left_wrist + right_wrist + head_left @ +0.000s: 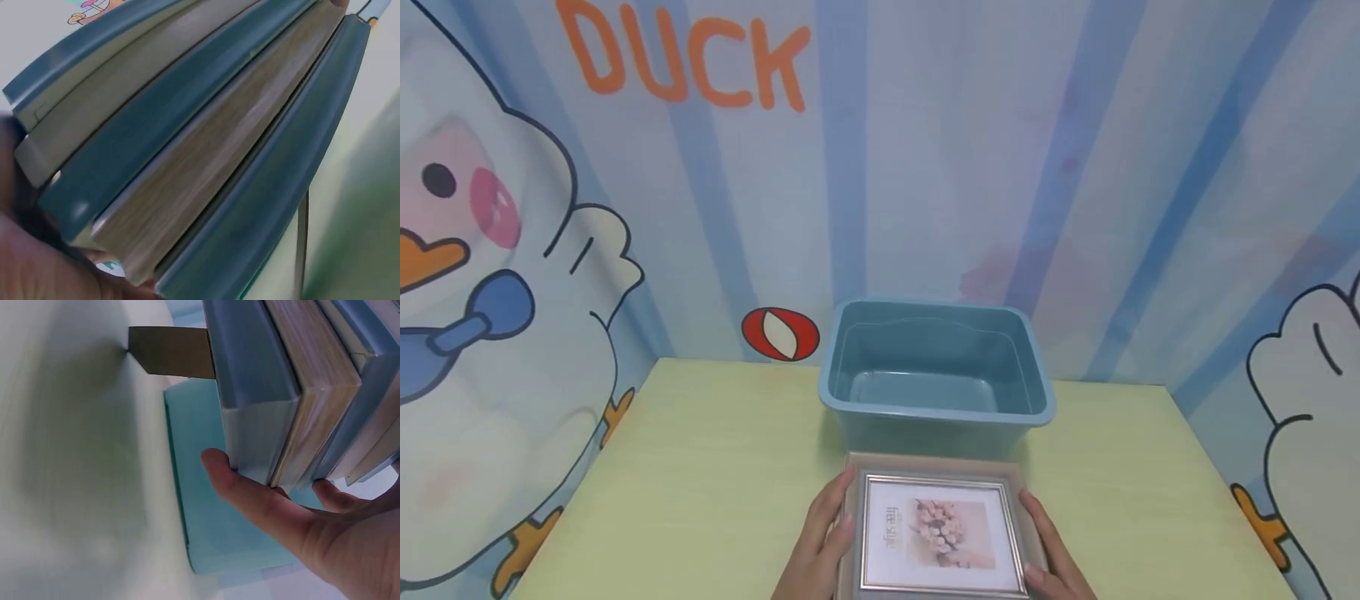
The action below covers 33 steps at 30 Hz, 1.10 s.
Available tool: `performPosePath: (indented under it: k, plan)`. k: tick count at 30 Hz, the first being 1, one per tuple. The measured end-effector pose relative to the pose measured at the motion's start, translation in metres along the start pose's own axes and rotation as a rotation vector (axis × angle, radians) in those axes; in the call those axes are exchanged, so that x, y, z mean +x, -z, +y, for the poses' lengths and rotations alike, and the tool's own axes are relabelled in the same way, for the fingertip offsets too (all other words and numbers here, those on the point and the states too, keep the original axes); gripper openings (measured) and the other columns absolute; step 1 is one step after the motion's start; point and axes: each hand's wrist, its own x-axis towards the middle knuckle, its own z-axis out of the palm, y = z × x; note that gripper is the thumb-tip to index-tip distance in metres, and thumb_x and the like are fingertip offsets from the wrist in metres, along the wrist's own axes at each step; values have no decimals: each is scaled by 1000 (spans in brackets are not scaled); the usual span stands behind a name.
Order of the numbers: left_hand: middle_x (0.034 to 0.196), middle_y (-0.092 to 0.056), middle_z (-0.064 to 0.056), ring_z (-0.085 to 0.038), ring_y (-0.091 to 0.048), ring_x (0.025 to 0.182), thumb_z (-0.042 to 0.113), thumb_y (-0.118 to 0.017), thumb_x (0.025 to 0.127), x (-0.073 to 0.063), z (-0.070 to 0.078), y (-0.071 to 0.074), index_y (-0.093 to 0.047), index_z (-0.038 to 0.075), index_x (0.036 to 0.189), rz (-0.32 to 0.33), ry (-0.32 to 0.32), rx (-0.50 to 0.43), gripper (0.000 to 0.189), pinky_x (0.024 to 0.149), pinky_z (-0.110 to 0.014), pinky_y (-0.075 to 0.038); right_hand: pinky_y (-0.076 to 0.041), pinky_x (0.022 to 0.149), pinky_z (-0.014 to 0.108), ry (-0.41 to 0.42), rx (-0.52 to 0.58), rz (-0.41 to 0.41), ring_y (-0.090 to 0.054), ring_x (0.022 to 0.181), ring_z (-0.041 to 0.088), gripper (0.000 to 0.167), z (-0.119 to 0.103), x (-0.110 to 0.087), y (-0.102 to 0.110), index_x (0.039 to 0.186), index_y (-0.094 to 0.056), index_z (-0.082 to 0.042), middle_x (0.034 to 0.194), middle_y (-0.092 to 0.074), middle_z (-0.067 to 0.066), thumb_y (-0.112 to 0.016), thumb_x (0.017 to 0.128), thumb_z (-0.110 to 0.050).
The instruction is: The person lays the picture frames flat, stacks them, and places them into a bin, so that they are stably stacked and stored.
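A stack of several picture frames (943, 537) lies between my two hands at the near side in the head view. The top one has a silvery inner border and a pink flower print. My left hand (820, 533) grips the stack's left side, and my right hand (1056, 550) grips its right side. In the left wrist view, blue frames (262, 181) alternate with beige and wood-grained ones (212, 144). The right wrist view shows my right fingers (262, 509) along the frames' edges. A brown stand flap (172, 353) sticks out from the bottom frame.
A blue plastic bin (936, 414) stands just beyond the stack, with nothing inside it. Under it is a pale yellow-green table (715, 475). A striped cloth backdrop (925, 167) with cartoon ducks encloses the table's back and sides.
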Motion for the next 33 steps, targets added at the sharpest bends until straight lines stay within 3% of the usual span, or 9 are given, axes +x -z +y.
performPosePath:
  k: [4,7,10,16,21,25,29,31,33]
  plan:
    - [163,-19,-23,-54,-13,149,35,-31,108,2,-7,-5,-26,17,159,3,-5,-35,54,113,-78,-15,-57,94,48,-111,67,41,-61,116,22,62,-2,-1,-1,139,-15,-74,144,-15,38,-34,104,-27]
    - [163,-16,-27,-56,-10,148,34,-26,108,1,-10,-5,-21,13,160,-15,-17,-59,56,112,-80,-12,-55,96,54,-151,118,36,-57,120,25,57,0,0,-5,136,-15,-75,144,10,48,-31,105,-30]
    - [162,-14,-32,-59,-9,146,31,-24,108,1,-10,-3,-16,9,160,-40,-43,-60,57,110,-81,-13,-56,96,52,-145,103,28,-58,119,21,56,2,0,-6,136,-16,-76,142,12,52,-29,105,-30]
    - [165,-6,-26,-57,-5,148,44,-25,107,-3,-8,0,-8,24,162,-118,47,-92,61,111,-80,-10,-56,96,51,-142,85,15,-56,121,22,58,3,0,-5,139,-13,-74,142,12,52,-30,106,-30]
    - [165,-8,-23,-57,-7,148,43,-29,106,-5,-7,1,-13,26,161,-127,43,-94,60,113,-77,-14,-56,95,53,-129,77,11,-53,122,24,60,3,-1,-4,140,-12,-73,143,10,50,-31,105,-28]
    - [162,-9,-26,-57,-22,143,40,-35,106,-7,-8,3,-14,23,160,-133,55,-156,61,112,-69,-30,-56,93,47,-93,58,-2,-54,120,21,64,2,-1,-4,141,-13,-73,141,6,52,-34,103,-26]
    - [155,-5,-34,-48,-50,124,35,-47,102,-6,-7,5,-5,26,160,-192,115,-307,71,95,-60,-53,-57,92,44,-92,27,13,-52,120,25,68,-2,-1,-5,146,-9,-68,141,0,51,-37,101,-25]
    - [154,-4,-35,-40,-54,119,30,-52,99,-6,-5,6,-3,29,159,-205,155,-361,77,87,-56,-58,-57,91,44,-97,11,29,-51,120,29,71,-6,-2,-6,151,-4,-61,141,-3,50,-37,100,-25]
    - [153,-3,-37,-40,-54,121,28,-55,97,-7,-2,7,-2,31,159,-210,183,-370,81,87,-58,-58,-57,91,47,-108,9,41,-51,121,31,73,-12,-2,-8,154,1,-54,142,-4,49,-38,100,-25]
